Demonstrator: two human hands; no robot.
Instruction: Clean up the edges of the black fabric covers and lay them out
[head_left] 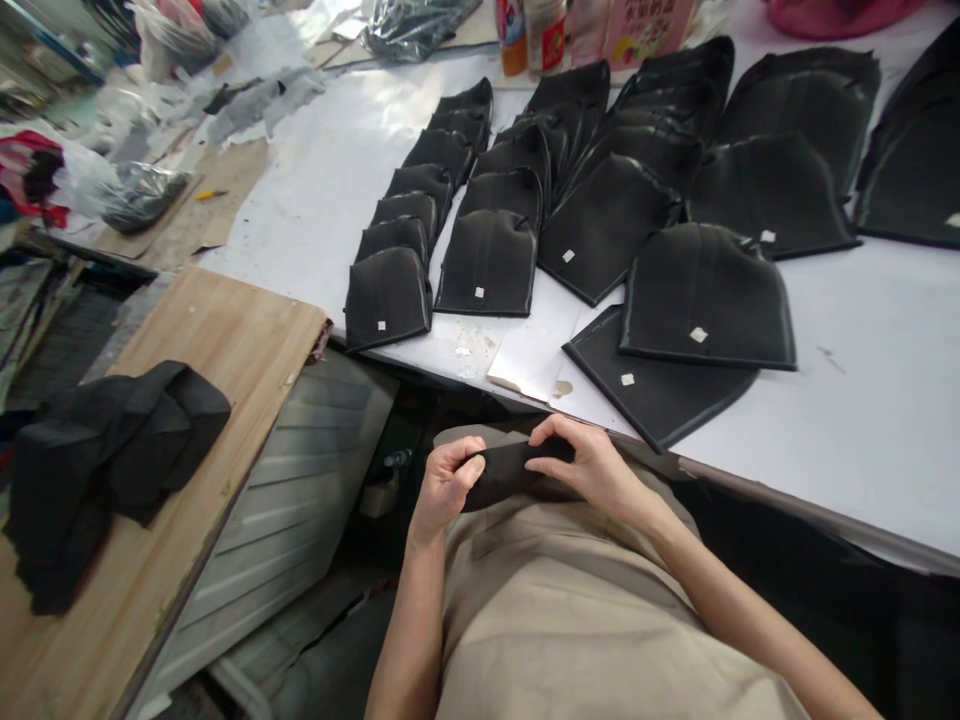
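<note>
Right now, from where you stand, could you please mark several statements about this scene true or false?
The left hand holds a black piece, with the right hand at its other end. True.
The dark cloth lies on the wooden board. True.
The flat black panels on the white table all lie apart. False: many overlap.
Small white squares show on several panels. True.
The right forearm is covered by a sleeve. False: it is bare.
</note>
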